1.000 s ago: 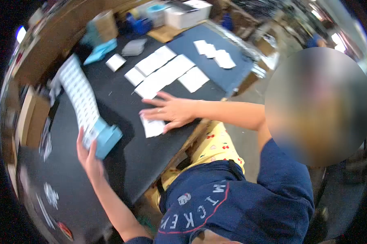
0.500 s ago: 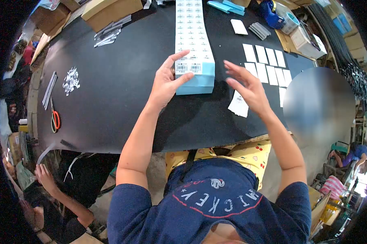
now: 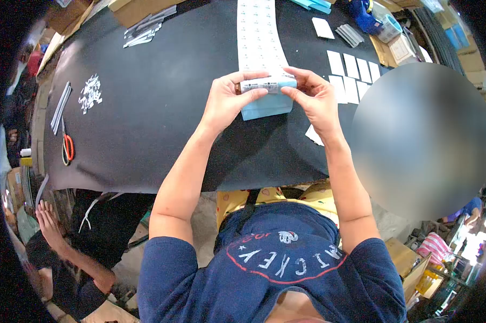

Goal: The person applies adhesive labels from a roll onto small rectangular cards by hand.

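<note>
A long sheet of barcode stickers (image 3: 258,37) on light-blue backing runs away from me over the black table. Its near end, a blue backing strip (image 3: 267,107), hangs toward me. My left hand (image 3: 229,97) pinches the sheet's left edge, thumb in front and fingers behind. On the right edge my right hand (image 3: 315,97) pinches it the same way. Between both hands the sheet is bent over in a fold, with a row of printed labels facing me. White cards (image 3: 314,135) lie beside my right wrist, partly covered by it.
Rows of white cards (image 3: 351,67) lie to the right, near grey strips (image 3: 349,35) and a blue tape dispenser (image 3: 361,12). Orange-handled scissors (image 3: 67,149), paper scraps (image 3: 90,94) and grey strips (image 3: 61,107) are at left. Another person's hand (image 3: 50,223) is at lower left.
My right hand has come left from beside the sheet and now grips its right edge. The sheet's near part is now bent between my hands. The other person's hand has shifted slightly.
</note>
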The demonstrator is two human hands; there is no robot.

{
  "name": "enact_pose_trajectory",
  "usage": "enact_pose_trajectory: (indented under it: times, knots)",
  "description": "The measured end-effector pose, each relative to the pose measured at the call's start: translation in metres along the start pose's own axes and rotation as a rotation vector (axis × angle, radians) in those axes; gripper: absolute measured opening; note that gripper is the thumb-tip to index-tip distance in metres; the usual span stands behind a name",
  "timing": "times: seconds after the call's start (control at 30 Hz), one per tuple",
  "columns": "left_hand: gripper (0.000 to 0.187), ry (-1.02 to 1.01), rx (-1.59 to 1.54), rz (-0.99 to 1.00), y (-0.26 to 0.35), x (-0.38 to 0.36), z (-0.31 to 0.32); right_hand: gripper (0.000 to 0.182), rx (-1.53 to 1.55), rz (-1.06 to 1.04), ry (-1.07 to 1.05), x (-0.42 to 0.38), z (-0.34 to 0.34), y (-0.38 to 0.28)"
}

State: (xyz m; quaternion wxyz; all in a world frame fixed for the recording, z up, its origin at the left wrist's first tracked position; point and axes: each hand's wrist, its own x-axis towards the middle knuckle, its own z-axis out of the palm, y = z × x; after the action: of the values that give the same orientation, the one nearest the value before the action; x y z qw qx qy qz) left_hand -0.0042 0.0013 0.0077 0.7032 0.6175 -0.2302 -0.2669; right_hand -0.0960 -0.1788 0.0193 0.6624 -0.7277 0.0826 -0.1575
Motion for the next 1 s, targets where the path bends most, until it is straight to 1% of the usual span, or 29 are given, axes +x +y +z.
enact_pose_trajectory:
  times: [0.07, 0.13, 0.2, 0.23, 0.3, 0.33, 0.37, 0.43, 0.47, 0.5, 0.57, 0.6, 0.63, 0.7, 0.73, 0.77, 0.83, 0.87, 0.93, 1.0]
  knots:
    - [0.032, 0.02, -0.02, -0.01, -0.002, 0.001, -0.001, 0.036, 0.041, 0.019, 0.007, -0.001, 0.002, -0.002]
    - [0.027, 0.024, 0.005, 0.022, -0.006, 0.002, -0.002, 0.037, 0.082, 0.037, 0.018, -0.001, 0.002, -0.001]
    - [0.025, 0.025, 0.019, 0.056, -0.009, 0.004, -0.003, 0.038, -0.214, -0.12, 0.066, 0.0, 0.002, 0.002]
    - [0.024, 0.026, 0.034, 0.09, -0.01, 0.004, -0.003, 0.038, -0.213, -0.118, 0.065, -0.001, 0.003, -0.001]
    - [0.022, 0.03, 0.04, 0.094, -0.01, 0.004, -0.003, 0.038, -0.662, -0.465, 0.16, -0.003, 0.005, -0.015]
    - [0.021, 0.034, 0.045, 0.097, -0.01, 0.003, -0.002, 0.033, -0.645, -0.472, 0.158, -0.004, 0.011, -0.021]
    - [0.021, 0.035, 0.043, 0.092, -0.011, 0.002, -0.001, 0.033, -0.645, -0.467, 0.155, -0.004, 0.013, -0.021]
    - [0.021, 0.01, 0.089, 0.093, -0.01, 0.003, -0.001, 0.03, -0.786, -0.62, 0.051, -0.001, 0.016, -0.02]
    - [0.021, 0.009, 0.088, 0.093, -0.01, 0.003, -0.001, 0.028, -0.775, -0.576, 0.022, -0.001, 0.017, -0.022]
    - [0.02, 0.004, 0.07, 0.111, -0.01, 0.004, -0.001, 0.028, -0.775, -0.575, 0.022, 0.0, 0.016, -0.024]
    - [0.019, 0.007, 0.052, 0.127, -0.008, 0.003, -0.003, 0.028, -0.675, -0.526, 0.033, 0.004, 0.013, -0.025]
    - [0.017, 0.022, 0.036, 0.101, -0.007, 0.003, -0.003, 0.023, -0.65, -0.484, 0.017, 0.006, 0.009, -0.024]
    - [0.015, 0.035, 0.02, 0.074, -0.006, 0.003, -0.003, 0.023, -0.65, -0.484, 0.013, 0.008, 0.008, -0.021]
    - [0.014, 0.041, -0.025, 0.088, -0.003, 0.002, -0.001, 0.017, -0.457, -0.352, 0.022, 0.009, 0.006, -0.011]
    - [0.013, 0.046, -0.069, 0.104, -0.003, 0.002, 0.001, 0.015, -0.403, -0.321, 0.013, 0.009, 0.005, -0.008]
    - [0.013, 0.046, -0.069, 0.104, -0.003, 0.002, 0.001, 0.015, -0.403, -0.321, 0.013, 0.01, 0.003, -0.007]
    - [0.012, 0.06, -0.1, 0.117, -0.004, 0.003, 0.001, 0.015, -0.36, -0.252, -0.009, 0.01, 0.002, -0.005]
    - [0.012, 0.063, -0.098, 0.118, -0.005, 0.003, 0.0, 0.015, -0.358, -0.254, -0.011, 0.01, 0.004, -0.005]
    - [0.012, 0.085, -0.061, 0.079, -0.009, 0.004, -0.003, 0.014, -0.25, -0.29, 0.022, 0.01, 0.011, -0.007]
    - [0.013, 0.071, -0.066, 0.084, -0.01, 0.004, -0.003, 0.013, -0.237, -0.277, 0.01, 0.009, 0.015, -0.008]
